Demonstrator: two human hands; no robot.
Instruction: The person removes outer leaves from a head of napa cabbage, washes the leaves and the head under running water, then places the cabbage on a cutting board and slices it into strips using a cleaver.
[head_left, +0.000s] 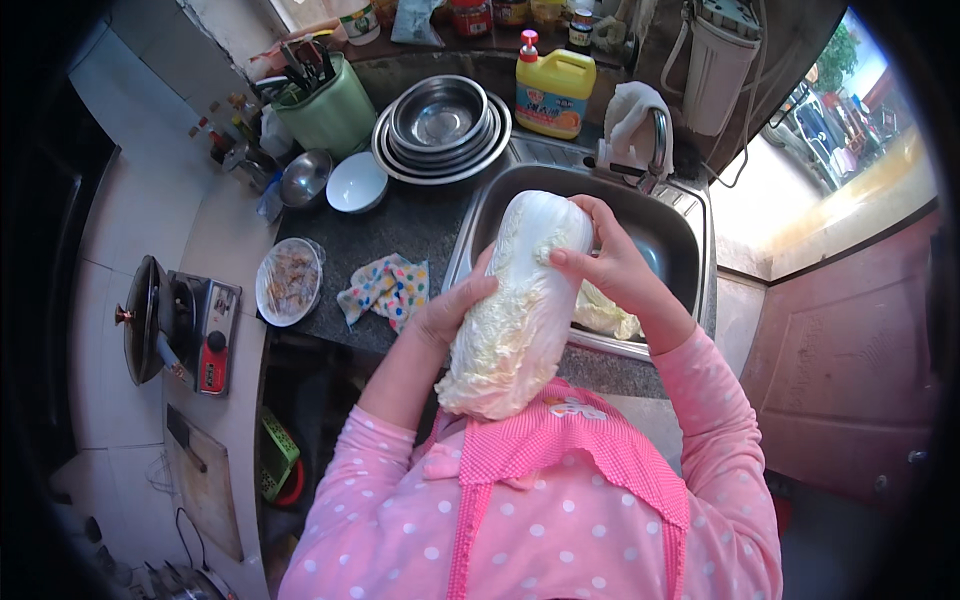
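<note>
A whole napa cabbage (517, 307) is held up between both hands, over the near edge of the steel sink (679, 225). Its white base points away from me and its frilly yellowish leaf tips lie close to my apron. My left hand (461, 296) supports it from the left side, with part of the fingers hidden behind the cabbage. My right hand (607, 251) grips the right side near the base, thumb across a white stalk. Below my right hand, a loose cabbage leaf (600, 313) lies in the sink.
Left of the sink are stacked steel basins (439, 116), a white bowl (357, 183), a spotted cloth (390, 289) and a covered plate of food (289, 281). Behind stand a yellow detergent jug (555, 94) and the faucet (658, 150). A portable stove (214, 330) and a cleaver (187, 442) on a cutting board (214, 495) are farther left.
</note>
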